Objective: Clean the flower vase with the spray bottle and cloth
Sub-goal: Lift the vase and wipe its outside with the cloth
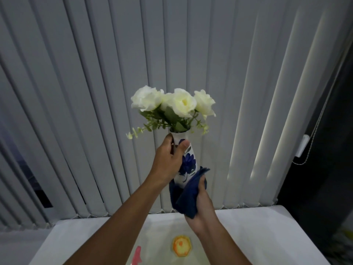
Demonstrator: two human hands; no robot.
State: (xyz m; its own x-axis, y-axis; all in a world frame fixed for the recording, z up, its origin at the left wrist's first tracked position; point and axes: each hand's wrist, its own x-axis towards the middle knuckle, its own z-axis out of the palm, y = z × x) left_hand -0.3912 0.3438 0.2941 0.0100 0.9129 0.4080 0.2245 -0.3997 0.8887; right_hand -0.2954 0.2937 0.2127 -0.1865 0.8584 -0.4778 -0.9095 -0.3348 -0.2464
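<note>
Vase gripped at neck by left hand, base wrapped in cloth by right hand: wiping apparently underway, spray bottle unseen.

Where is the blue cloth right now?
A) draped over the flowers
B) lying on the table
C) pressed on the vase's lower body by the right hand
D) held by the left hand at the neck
C: the right hand wraps the cloth around the base of the vase; the left hand grips the neck bare.

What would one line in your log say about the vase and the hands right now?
left hand: grips vase neck | right hand: presses blue cloth around vase base | flowers: in vase | vase: lifted above table
</note>
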